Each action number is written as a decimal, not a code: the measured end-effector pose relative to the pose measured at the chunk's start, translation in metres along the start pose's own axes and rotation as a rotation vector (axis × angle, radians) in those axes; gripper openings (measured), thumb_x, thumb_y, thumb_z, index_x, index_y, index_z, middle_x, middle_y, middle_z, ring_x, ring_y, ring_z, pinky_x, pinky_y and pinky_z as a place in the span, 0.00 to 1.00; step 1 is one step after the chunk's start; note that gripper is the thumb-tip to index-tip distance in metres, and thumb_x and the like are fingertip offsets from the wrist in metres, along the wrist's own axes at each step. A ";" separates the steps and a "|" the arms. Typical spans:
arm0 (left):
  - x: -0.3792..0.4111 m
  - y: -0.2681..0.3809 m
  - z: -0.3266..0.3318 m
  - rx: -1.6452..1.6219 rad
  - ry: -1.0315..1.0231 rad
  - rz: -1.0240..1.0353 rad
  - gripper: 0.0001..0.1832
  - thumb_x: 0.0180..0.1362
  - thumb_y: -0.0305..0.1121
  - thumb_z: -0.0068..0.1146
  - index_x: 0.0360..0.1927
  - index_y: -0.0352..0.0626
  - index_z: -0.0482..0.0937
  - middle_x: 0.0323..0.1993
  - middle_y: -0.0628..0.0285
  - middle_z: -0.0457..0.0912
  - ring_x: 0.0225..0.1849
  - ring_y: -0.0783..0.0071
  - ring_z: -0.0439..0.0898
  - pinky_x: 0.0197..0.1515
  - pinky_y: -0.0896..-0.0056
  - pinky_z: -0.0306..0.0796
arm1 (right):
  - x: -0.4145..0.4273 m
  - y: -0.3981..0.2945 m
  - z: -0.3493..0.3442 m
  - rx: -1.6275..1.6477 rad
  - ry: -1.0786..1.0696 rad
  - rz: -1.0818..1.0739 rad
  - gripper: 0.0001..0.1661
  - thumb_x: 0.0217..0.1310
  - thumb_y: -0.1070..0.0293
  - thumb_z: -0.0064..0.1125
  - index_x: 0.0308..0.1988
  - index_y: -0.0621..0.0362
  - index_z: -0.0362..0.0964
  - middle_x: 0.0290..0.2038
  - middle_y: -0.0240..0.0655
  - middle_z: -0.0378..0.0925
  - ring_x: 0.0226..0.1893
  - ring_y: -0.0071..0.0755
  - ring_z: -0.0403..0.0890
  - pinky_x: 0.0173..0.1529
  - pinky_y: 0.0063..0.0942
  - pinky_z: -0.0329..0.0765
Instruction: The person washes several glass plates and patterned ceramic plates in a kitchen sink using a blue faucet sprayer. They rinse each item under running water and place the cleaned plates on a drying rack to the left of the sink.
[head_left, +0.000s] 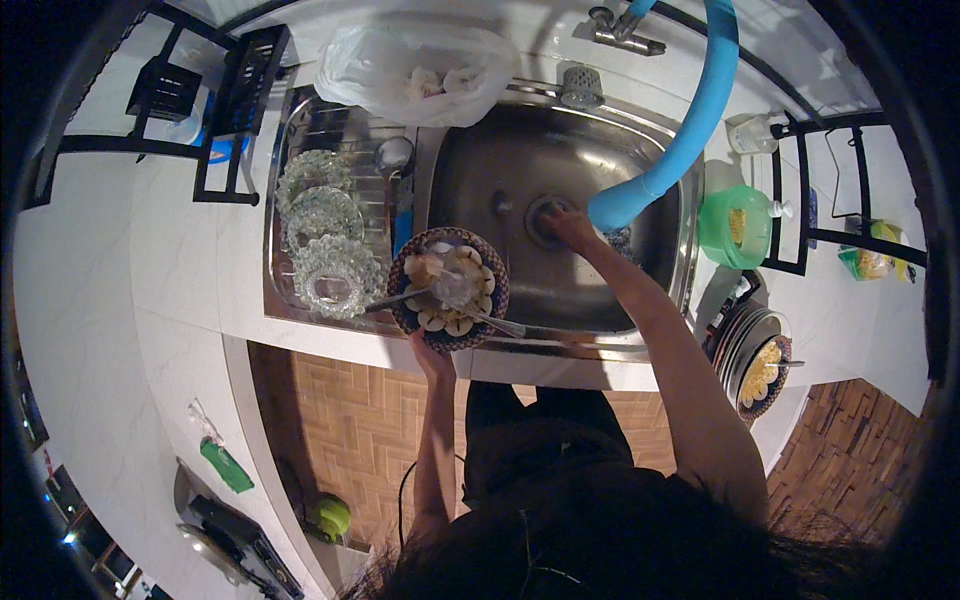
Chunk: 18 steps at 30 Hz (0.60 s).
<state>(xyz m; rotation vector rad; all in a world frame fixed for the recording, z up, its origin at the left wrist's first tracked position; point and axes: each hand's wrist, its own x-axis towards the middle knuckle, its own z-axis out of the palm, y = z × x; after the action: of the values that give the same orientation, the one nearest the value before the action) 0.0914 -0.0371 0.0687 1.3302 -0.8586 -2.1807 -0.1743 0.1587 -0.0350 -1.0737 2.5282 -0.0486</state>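
Observation:
My left hand (433, 351) grips the near rim of a patterned plate (497, 274), held over the divider and front rim of the steel sink (480, 157). Pale round shapes ring the plate, with a small clear glass dish (453, 288) and metal cutlery (501, 324) lying on it. My right hand (564, 225) reaches down to the drain (541, 222) in the basin; its fingertips are partly hidden, and whether they hold anything is unclear. Right beside that hand ends a thick blue hose (619, 208), which comes down from near the tap (628, 41).
Cut-glass dishes (322, 217) and a ladle (394, 155) lie on the left drainboard. A white plastic bag (420, 75) overlaps the sink's back edge. At right stand a green tub (733, 225) and stacked plates (750, 352); a perforated metal cup (582, 87) sits behind the basin.

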 end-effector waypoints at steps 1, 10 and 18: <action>0.001 0.000 0.000 0.014 -0.007 0.002 0.18 0.53 0.44 0.37 0.41 0.41 0.62 0.41 0.61 0.66 0.43 0.69 0.67 0.46 0.67 0.62 | -0.001 -0.005 -0.010 -0.070 -0.022 -0.020 0.23 0.48 0.71 0.42 0.47 0.42 0.59 0.46 0.40 0.62 0.35 0.44 0.74 0.36 0.36 0.72; -0.002 0.001 0.001 0.060 0.066 -0.005 0.17 0.53 0.43 0.36 0.40 0.41 0.62 0.40 0.62 0.67 0.42 0.71 0.68 0.43 0.68 0.64 | 0.012 -0.006 -0.013 -0.157 -0.025 -0.043 0.21 0.47 0.71 0.43 0.45 0.46 0.61 0.43 0.39 0.64 0.32 0.44 0.75 0.31 0.36 0.73; -0.002 0.006 0.010 -0.020 0.004 -0.050 0.17 0.51 0.42 0.39 0.40 0.43 0.65 0.40 0.64 0.68 0.42 0.71 0.68 0.44 0.69 0.64 | 0.016 0.016 0.022 -0.211 0.007 0.119 0.18 0.49 0.72 0.41 0.44 0.49 0.62 0.35 0.39 0.71 0.32 0.42 0.75 0.31 0.35 0.73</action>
<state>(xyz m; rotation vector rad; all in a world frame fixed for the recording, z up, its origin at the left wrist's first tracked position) 0.0840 -0.0374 0.0779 1.3601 -0.8078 -2.2184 -0.1873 0.1618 -0.0634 -0.9976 2.6433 0.2517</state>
